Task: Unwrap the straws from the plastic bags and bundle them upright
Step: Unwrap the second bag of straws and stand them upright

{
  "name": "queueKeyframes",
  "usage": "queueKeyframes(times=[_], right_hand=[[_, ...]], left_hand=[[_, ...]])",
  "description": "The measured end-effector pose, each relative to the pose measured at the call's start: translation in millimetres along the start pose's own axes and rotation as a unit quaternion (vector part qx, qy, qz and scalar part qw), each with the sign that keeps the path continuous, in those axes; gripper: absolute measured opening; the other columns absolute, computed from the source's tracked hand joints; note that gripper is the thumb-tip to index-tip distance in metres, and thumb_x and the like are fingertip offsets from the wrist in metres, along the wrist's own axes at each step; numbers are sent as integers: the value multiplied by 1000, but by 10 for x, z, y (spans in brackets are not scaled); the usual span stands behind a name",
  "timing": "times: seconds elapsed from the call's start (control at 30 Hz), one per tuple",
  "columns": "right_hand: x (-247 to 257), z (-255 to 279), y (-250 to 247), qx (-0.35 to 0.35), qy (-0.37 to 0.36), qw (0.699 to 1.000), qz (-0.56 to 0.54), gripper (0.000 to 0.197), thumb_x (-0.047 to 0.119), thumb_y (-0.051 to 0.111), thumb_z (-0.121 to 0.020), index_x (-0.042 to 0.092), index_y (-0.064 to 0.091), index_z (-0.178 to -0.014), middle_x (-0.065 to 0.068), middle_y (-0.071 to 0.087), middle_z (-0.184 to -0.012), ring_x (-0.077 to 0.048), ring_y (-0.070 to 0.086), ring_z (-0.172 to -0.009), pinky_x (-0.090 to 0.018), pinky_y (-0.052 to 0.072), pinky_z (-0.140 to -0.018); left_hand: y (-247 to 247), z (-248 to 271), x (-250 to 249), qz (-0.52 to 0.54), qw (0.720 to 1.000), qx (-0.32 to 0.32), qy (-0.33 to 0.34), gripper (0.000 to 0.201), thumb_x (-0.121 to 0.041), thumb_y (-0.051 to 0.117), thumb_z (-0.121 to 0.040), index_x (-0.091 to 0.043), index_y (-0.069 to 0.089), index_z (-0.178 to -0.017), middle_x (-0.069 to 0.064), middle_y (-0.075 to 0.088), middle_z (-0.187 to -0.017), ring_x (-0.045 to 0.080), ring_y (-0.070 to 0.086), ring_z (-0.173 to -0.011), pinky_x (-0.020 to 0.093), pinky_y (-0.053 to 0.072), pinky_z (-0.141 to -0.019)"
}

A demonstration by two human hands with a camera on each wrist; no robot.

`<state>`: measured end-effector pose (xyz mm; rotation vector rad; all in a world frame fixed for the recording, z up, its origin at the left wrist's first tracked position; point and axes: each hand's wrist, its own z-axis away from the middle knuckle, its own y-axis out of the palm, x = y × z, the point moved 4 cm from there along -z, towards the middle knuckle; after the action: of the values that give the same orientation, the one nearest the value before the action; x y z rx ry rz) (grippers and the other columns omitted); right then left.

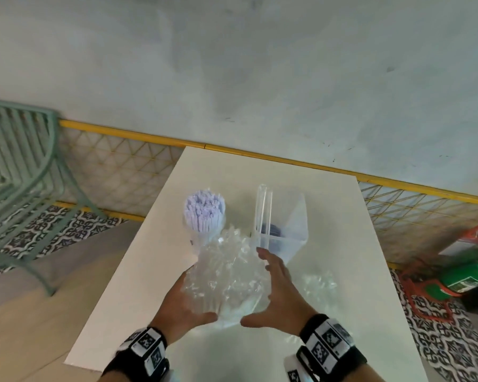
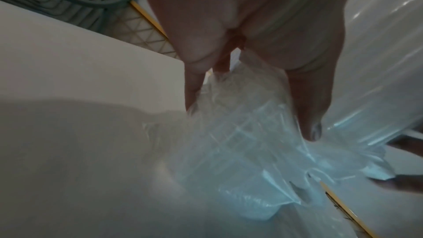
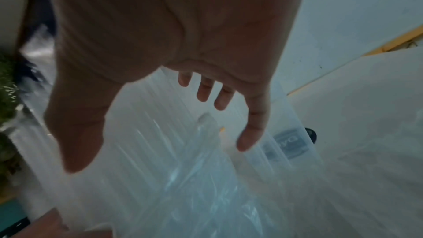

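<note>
A crumpled clear plastic bag [image 1: 226, 274] with pale straws inside stands on the white table [image 1: 356, 244] between my hands. My left hand [image 1: 184, 301] cups its left side, thumb in front and fingers behind; in the left wrist view the left hand [image 2: 251, 118] has the plastic bag [image 2: 240, 151] between thumb and fingers. My right hand [image 1: 276, 288] is spread open against the bag's right side. The right wrist view shows the right hand [image 3: 160, 151] with straight fingers over the plastic bag [image 3: 183, 178]. Behind the bag, a bundle of lilac straws [image 1: 204, 213] stands upright.
A clear acrylic box [image 1: 283, 224] with something dark inside stands just beyond my right fingertips. More crumpled clear plastic [image 1: 319, 285] lies to the right of my right hand. A green metal chair [image 1: 25, 172] stands on the floor at left, and green and red items [image 1: 469, 274] at right.
</note>
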<state>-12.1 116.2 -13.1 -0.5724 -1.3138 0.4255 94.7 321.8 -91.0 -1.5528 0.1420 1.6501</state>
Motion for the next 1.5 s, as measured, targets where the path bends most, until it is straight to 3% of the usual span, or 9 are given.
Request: queueKeyframes(times=[0.17,0.33,0.5,0.6,0.77,0.93,1.2,1.3,1.5], right_hand=[[178,19,-74,-96,-28,995,30,78,47,81,-63,41,36,-127,26,42,-119,-5,51,-99,-19,49,-75],[286,-109,-60,-137,-16,990,43,60,47,77,-63,35,45,-112,20,54,-105,-11,60,-76,-30,56,-69],[348,-142,-33,-178,-15,983,39,42,30,78,-67,32,53,-101,17,60,-88,-12,61,-65,-28,55,-67],[368,-170,-39,-192,-19,981,25,42,24,79,-67,32,56,-101,15,61,-81,-12,60,-62,-26,56,-65],[422,-163,11,-193,-57,980,-3,52,32,82,-65,36,49,-104,15,55,-96,-15,54,-63,-16,49,-58],[470,-191,11,-193,-71,978,22,40,32,82,-68,36,54,-97,17,56,-95,-12,52,-61,-14,46,-58],[737,-193,-341,-225,-98,966,-77,37,9,84,-68,23,62,-95,11,61,-94,-8,44,-56,-14,41,-54],[723,-204,-278,-198,-91,972,-89,48,21,87,-68,31,63,-109,14,58,-106,-9,49,-67,-15,42,-56],[714,-291,-236,-236,-92,966,-53,17,20,82,-75,28,67,-75,8,67,-84,-11,65,-72,-25,54,-60]], left_hand=[[-126,-75,84,11,999,-39,-17,101,-46,94,-33,-29,55,-125,-20,63,-115,-7,55,-110,21,43,-99],[-196,-160,23,-47,999,-14,13,89,-49,90,-43,-25,58,-123,-30,50,-121,-27,42,-106,-6,29,-86],[-287,-112,-252,-26,997,-39,62,86,-21,93,-52,-52,37,-110,-27,48,-114,-15,49,-100,2,30,-86],[-295,-146,-179,-5,997,-45,58,89,-20,94,-50,-38,43,-120,-28,53,-108,-29,45,-96,-7,30,-79],[-288,-172,-71,-3,999,-26,26,71,-39,87,-42,-27,62,-107,-14,68,-89,-10,61,-84,9,42,-75],[-288,-179,-80,19,998,-34,41,77,-20,93,-49,-24,57,-116,-22,63,-101,-19,54,-94,-4,36,-75],[-309,-131,-136,52,996,-53,56,86,-12,94,-50,-30,46,-120,-23,54,-107,-26,48,-98,-3,36,-81],[-303,-140,-84,58,996,-54,37,89,-19,94,-48,-35,48,-122,-21,60,-108,-13,56,-101,19,44,-97],[-296,-171,-99,56,996,-53,53,101,-21,94,-47,-53,34,-121,-20,56,-117,-14,52,-107,25,38,-101]])
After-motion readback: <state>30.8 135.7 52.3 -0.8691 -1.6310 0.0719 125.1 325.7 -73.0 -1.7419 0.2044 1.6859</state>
